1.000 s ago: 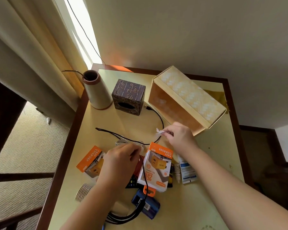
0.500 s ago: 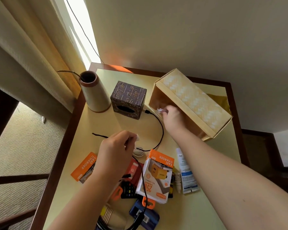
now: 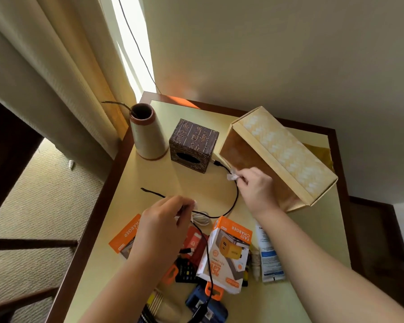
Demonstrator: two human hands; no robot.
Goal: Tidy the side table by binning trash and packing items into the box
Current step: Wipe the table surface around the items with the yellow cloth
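The left hand (image 3: 163,223) hangs low with thumb and fingertips pinched together, knuckles up; the right hand (image 3: 257,190) reaches further forward, arm extended, its fingers (image 3: 243,177) likewise pinched shut

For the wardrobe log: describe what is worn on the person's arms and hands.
Nothing is worn. The left hand and right hand are bare, with no gloves, rings or watch visible. Both forearms are bare too, with no sleeve in view up to the frame edge.
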